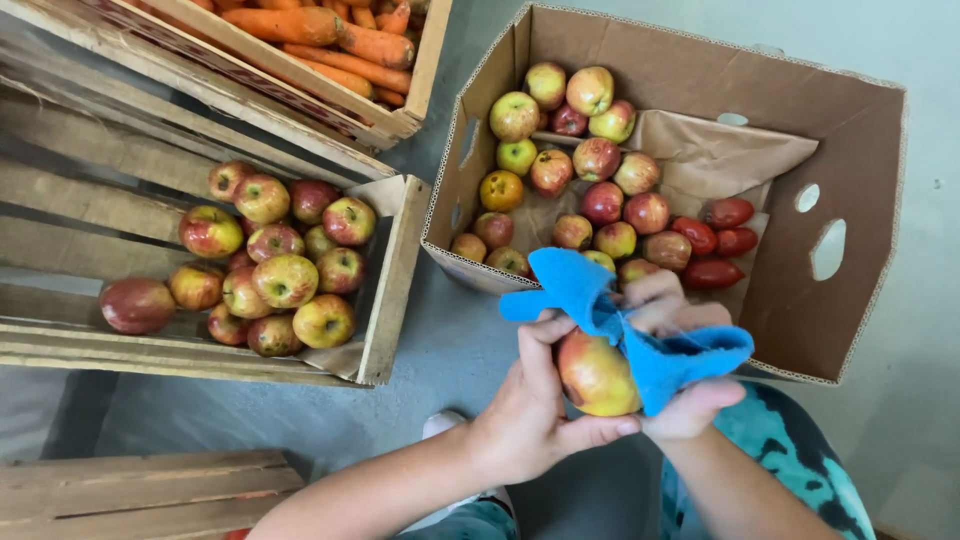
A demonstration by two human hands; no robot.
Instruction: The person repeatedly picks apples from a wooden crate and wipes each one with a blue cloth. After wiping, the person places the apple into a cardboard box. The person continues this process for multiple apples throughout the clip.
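Head view looks straight down on an apple (pixel 597 375), red flushing into yellow-green, held just in front of the person's knees and above the grey floor (pixel 440 350). The left hand (pixel 530 410) is closed round its left side, thumb up along the fruit and fingers curled beneath, so the apple sits cradled rather than pinched. The right hand (pixel 680 350) is wrapped in a bright blue cloth (pixel 640 335) (felt-like, fuzzy at the edges) and grips that cloth against the apple's upper right. Part of the cloth flaps free toward the cardboard box.

To do this wipe well, the judgement is simple: the left hand should turn the fruit a little at a time while the cloth hand presses lightly, so every face gets rubbed and the skin is not bruised. The stem end is hidden, so its state cannot be told. The visible skin looks smooth and slightly glossy, with no obvious mark.

Just beyond the hands, the cardboard box (pixel 850 200) holds loose apples (pixel 600 180) on brown paper, with a few darker red oblong fruits (pixel 715 245) at the right. Left of it, a wooden crate (pixel 395 280) carries another heap of apples (pixel 280 270). Further back, a second crate holds carrots (pixel 340 40).
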